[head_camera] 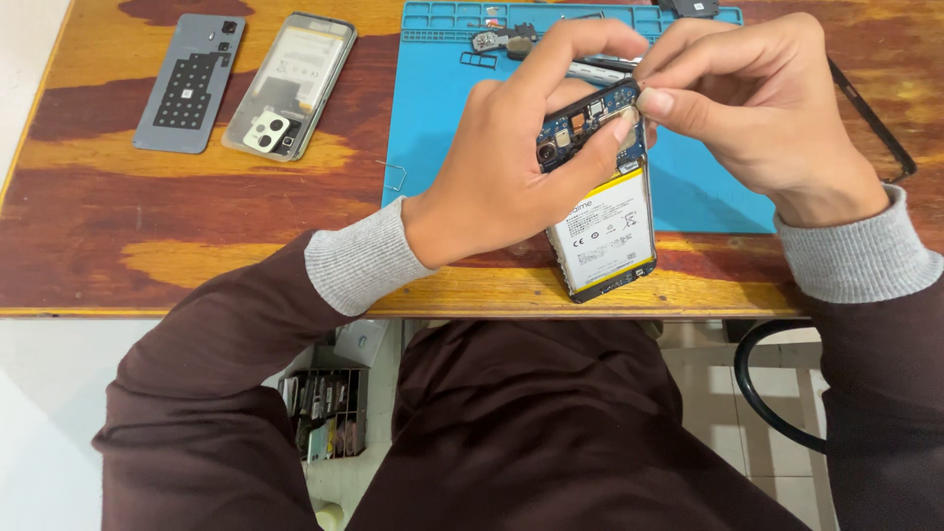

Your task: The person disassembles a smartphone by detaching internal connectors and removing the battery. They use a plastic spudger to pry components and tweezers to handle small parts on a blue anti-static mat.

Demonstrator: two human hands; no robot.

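My left hand (511, 157) grips an opened phone (602, 231) by its upper end, holding it tilted above the table's near edge. Its white battery and blue circuit board face up. My right hand (757, 98) comes in from the right with fingers pinched at the top edge of the board, holding a thin metal tool (602, 65) that is mostly hidden by my fingers. Both wrists show grey cuffs under dark maroon sleeves.
A blue work mat (433, 118) lies on the wooden table (197, 226) with small parts at its far edge. A grey back cover (190, 84) and a second opened phone (290, 84) lie at far left. A thin black frame (875, 123) rests at right.
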